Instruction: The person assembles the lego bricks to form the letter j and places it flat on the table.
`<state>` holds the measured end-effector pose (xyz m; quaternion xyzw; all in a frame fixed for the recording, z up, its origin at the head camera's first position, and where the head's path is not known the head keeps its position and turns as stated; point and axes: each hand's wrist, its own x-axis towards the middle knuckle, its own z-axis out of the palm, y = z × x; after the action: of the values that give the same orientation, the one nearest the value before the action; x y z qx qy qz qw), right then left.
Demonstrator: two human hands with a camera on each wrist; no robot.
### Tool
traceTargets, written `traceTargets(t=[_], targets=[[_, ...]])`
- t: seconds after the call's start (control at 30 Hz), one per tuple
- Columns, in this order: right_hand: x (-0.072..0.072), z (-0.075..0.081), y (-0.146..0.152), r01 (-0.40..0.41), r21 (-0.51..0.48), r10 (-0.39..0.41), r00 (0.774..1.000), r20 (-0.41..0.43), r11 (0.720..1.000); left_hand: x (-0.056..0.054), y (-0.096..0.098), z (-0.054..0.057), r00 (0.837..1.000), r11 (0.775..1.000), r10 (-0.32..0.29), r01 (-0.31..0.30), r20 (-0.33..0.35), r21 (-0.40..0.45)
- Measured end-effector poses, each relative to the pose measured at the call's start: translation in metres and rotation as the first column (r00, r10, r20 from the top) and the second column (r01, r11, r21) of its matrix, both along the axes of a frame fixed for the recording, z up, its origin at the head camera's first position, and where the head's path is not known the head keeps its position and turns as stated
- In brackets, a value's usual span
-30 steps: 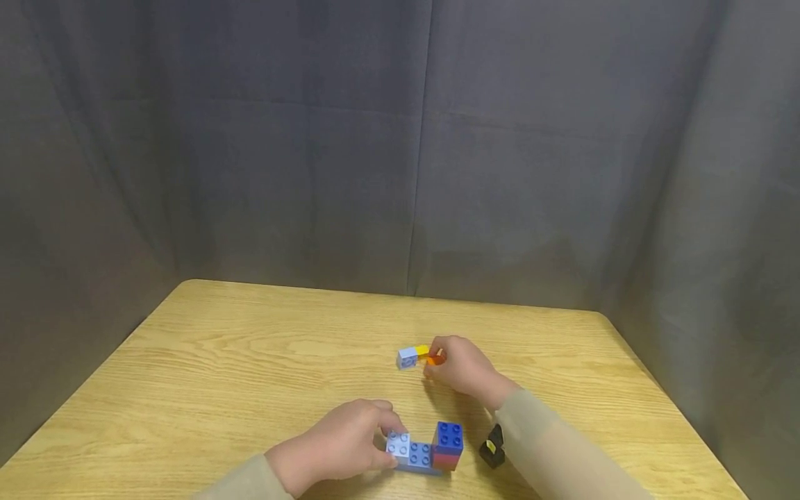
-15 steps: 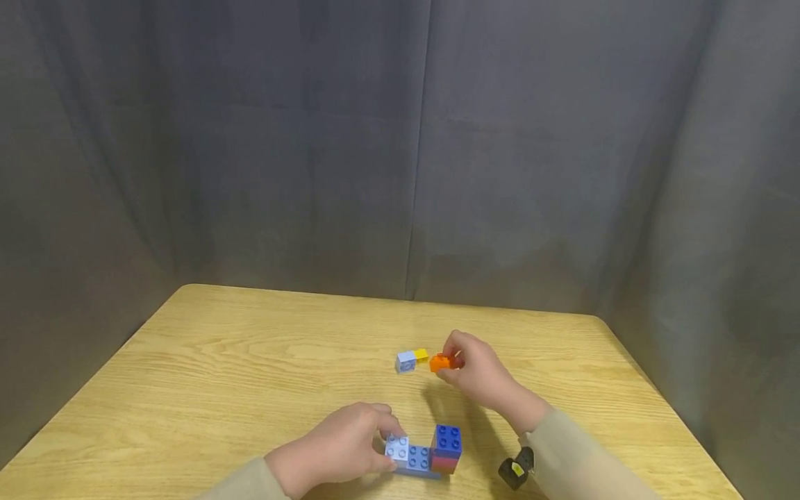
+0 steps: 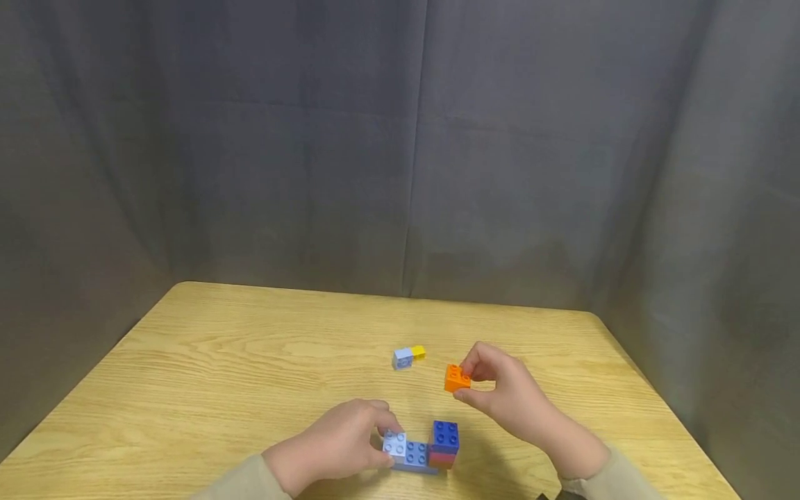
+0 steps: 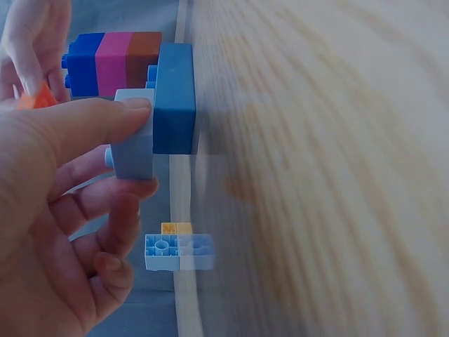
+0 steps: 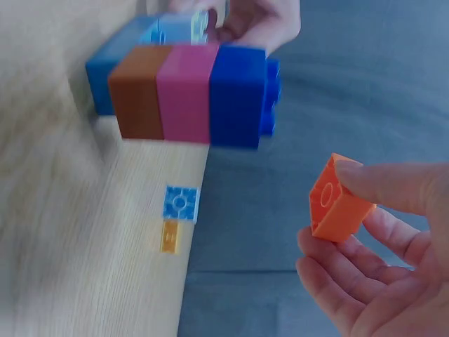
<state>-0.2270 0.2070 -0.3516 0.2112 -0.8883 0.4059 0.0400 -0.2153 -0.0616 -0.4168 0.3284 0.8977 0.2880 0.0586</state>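
Observation:
My left hand (image 3: 340,441) pinches a light blue toy brick (image 3: 394,444) between thumb and fingers. That brick sits on the left end of a longer blue brick (image 3: 415,455), near the table's front. At the other end rises a stack: a brown brick (image 5: 137,95) lowest, a pink brick (image 5: 186,95) above it, a dark blue brick (image 3: 445,434) on top. Beyond the stack to the right, my right hand (image 3: 519,399) holds an orange brick (image 3: 456,378) in the air. In the right wrist view its hollow underside shows, thumb on one side.
Farther back on the wooden table (image 3: 187,382) lie a second light blue brick (image 3: 403,359), tipped with its hollow underside forward, and a small yellow brick (image 3: 418,353) right beside it. Grey curtains (image 3: 281,173) surround the table at the back and sides.
My right hand has lifted the orange brick away from the yellow and light blue bricks and brought it right and nearer. My left hand stays on its brick.

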Motion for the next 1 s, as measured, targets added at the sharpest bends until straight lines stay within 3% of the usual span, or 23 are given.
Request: traceTargets(t=[0.2, 0.43, 1.0], targets=[[0.016, -0.003, 0.001, -0.091, 0.009, 0.091, 0.996, -0.022, 0.996, 0.0, 0.0, 0.001, 1.0, 1.0, 0.0, 0.0, 0.002, -0.004], [0.026, -0.009, 0.0, -0.094, 0.0, 0.094, 0.995, 0.016, 0.996, -0.001, 0.0, 0.001, 1.0, 1.0, -0.001, 0.001, -0.009, -0.01], [0.038, -0.017, 0.002, -0.135, -0.007, 0.135, 0.991, -0.001, 0.991, 0.0, 0.0, -0.001, 1.0, 1.0, 0.0, 0.0, 0.002, -0.001]])
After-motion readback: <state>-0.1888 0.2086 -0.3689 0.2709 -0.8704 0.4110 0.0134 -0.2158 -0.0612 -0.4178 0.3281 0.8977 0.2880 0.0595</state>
